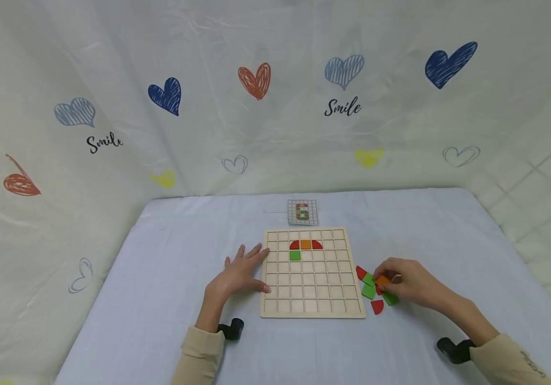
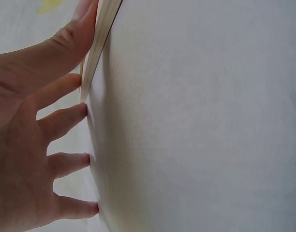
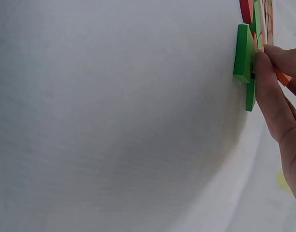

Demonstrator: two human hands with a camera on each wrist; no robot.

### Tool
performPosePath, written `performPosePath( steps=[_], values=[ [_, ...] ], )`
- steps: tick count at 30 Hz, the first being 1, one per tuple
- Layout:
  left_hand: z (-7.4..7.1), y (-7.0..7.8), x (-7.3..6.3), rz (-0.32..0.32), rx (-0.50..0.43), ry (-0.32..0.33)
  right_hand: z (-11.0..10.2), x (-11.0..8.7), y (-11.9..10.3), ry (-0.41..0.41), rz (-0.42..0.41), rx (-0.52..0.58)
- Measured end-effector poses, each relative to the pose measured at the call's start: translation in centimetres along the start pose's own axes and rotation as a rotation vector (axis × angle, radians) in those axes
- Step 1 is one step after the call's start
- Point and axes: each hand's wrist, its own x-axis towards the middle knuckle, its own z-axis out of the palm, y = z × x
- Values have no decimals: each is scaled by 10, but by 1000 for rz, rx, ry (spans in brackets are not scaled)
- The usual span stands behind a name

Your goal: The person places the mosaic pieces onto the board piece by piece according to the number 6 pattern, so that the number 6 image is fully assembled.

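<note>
A wooden grid board [image 1: 324, 291] lies on the table with a red quarter-round tile [image 1: 294, 245], an orange square tile [image 1: 306, 244], another red quarter-round and a green square tile [image 1: 295, 255] in its cells. My left hand [image 1: 238, 275] is spread at the board's left edge, thumb and index fingertip on the rim. Its other fingertips touch the cloth in the left wrist view. Beyond the board's right edge, my right hand [image 1: 412, 280] pinches an orange square tile [image 1: 382, 280] over a small pile of tiles. Its fingers hide part of that pile.
The pile holds red tiles [image 1: 377, 307] and green tiles [image 1: 368, 291]. Behind the board lies a small pattern card [image 1: 302, 212] showing a coloured figure 6 on a grid. A white cloth [image 1: 169, 299] covers the table, and a heart-printed curtain [image 1: 294, 133] hangs behind it.
</note>
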Motion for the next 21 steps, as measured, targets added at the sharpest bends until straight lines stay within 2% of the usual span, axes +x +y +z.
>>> performPosePath(
  steps=[13, 21],
  values=[
    [0, 0, -1, 5, -2, -2, 5, 12, -9, -14, 113, 116],
    [0, -1, -1, 4, -15, -2, 11, 26, -19, -32, 89, 135]
  ],
)
